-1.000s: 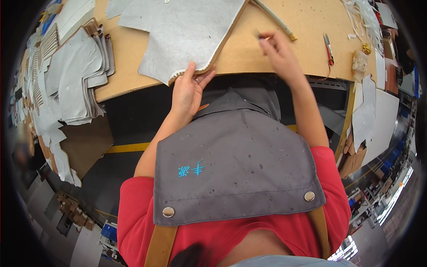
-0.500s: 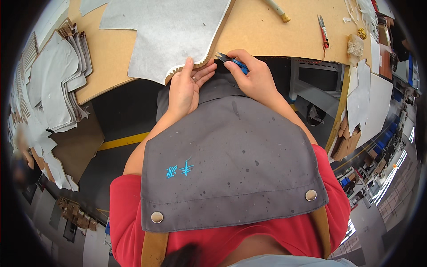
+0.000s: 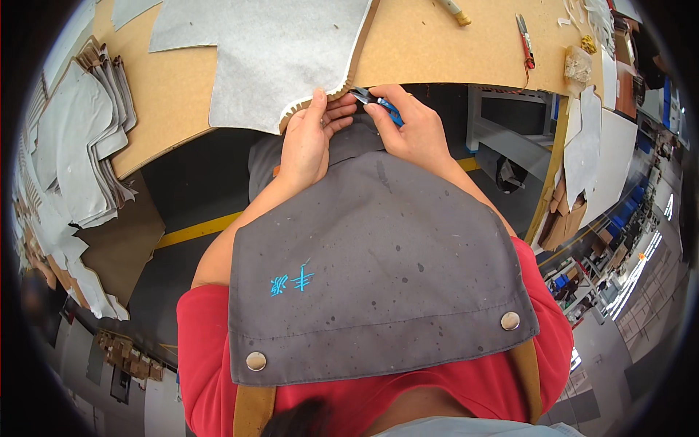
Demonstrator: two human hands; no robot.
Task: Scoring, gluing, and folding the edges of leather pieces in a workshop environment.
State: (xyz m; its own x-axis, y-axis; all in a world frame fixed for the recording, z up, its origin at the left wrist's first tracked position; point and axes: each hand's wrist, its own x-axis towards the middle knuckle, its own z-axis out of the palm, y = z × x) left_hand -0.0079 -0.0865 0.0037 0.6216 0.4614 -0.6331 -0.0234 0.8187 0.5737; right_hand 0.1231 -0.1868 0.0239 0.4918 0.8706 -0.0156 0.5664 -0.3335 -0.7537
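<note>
A large grey-white sheet with a brown underside, probably leather, lies over the front of the table. Its curved near edge is folded up and cut into a row of small notches. My left hand pinches that edge, thumb on top and fingers beneath. My right hand is closed round small blue-handled thread snips. Their dark blades point left and reach the notched edge, just beyond my left fingertips. Whether the blades have the edge between them is too small to tell.
Stacked grey-white cut pieces hang over the table's left side. On the tabletop lie a red-handled pointed tool and a pale rod. A yellowish block sits at the right, above more hanging pieces.
The snips have moved slightly left, and their blades, spread apart before, now meet the sheet's edge. My left hand keeps its pinch. The whole view has shifted a little.
</note>
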